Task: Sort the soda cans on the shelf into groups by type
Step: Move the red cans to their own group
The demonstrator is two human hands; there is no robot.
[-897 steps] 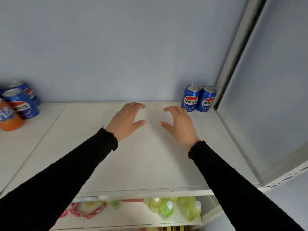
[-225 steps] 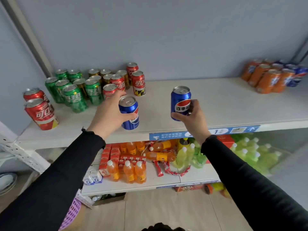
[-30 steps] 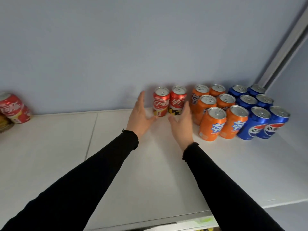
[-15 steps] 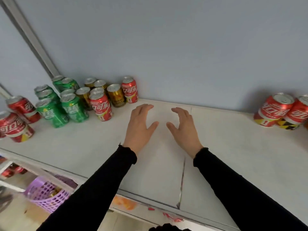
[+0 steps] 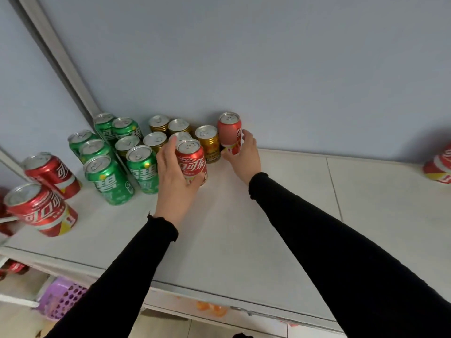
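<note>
place: small shop | evidence: white shelf (image 5: 244, 240) stocked with grouped soda cans (image 5: 109, 179), purple basket (image 5: 62, 301) below

Your left hand (image 5: 174, 176), centre frame, fingers curled around front red cola can (image 5: 191, 160). Your right hand (image 5: 244, 153), just right, wraps rear red cola can (image 5: 230, 132). Both black-sleeved arms extended forward.
</note>
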